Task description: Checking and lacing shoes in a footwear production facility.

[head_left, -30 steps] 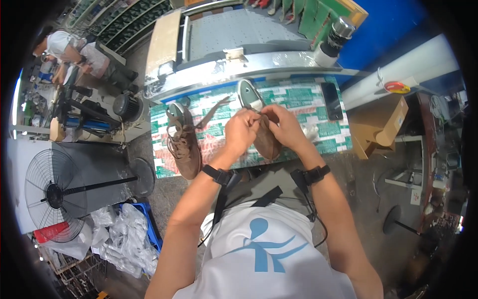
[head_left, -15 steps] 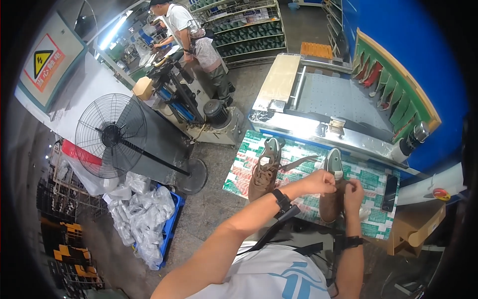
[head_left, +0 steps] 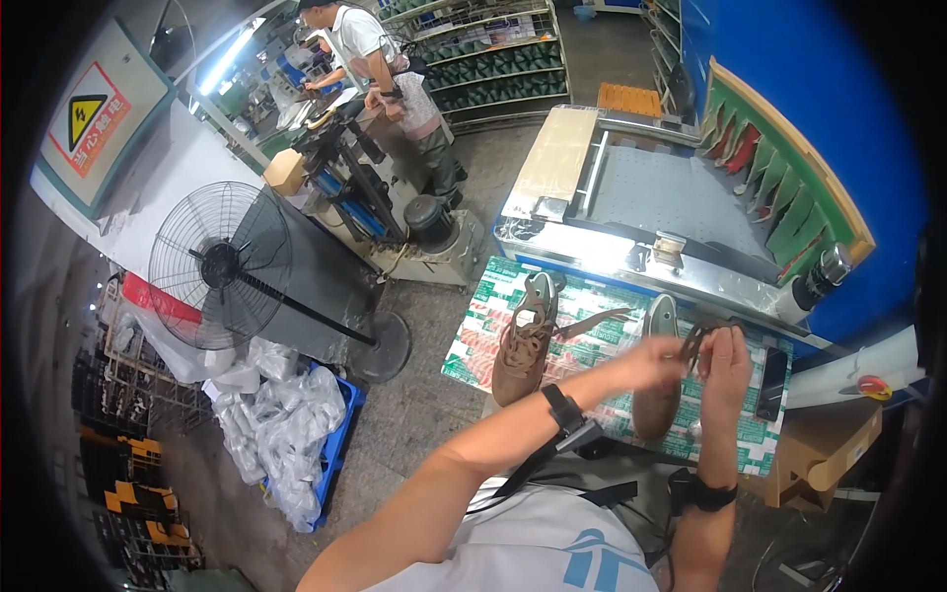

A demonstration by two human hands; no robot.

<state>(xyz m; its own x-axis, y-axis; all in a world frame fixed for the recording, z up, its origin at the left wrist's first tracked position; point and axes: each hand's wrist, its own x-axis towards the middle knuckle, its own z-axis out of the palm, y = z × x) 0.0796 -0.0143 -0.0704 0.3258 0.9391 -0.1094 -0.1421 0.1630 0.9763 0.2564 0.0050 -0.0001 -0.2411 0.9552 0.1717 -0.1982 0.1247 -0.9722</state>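
Note:
On the patterned board (head_left: pixel 602 380) in front of me stand two brown shoes. The left shoe (head_left: pixel 523 350) is laced, its toe toward me. Over the upper part of the right shoe (head_left: pixel 656 409) my hands are at work, hiding its lacing area. My right hand (head_left: pixel 726 370) pinches a dark brown shoelace (head_left: pixel 698 337), which loops up between the two hands. Close beside it, my left hand (head_left: pixel 651 363) is smeared by motion, so its grip is unclear. A brown strip (head_left: pixel 597 320) lies between the shoes.
Behind the board is a metal-edged machine table (head_left: pixel 681 197). A phone (head_left: pixel 774 383) lies at the board's right, near a cardboard box (head_left: pixel 824 454). To the left are a standing fan (head_left: pixel 222 266) and plastic bags (head_left: pixel 286 454). A co-worker (head_left: pixel 380 69) stands farther back.
The hands have risen from the right shoe and shifted right, and a dark loop of shoelace now shows between them. The shoes have stayed in place.

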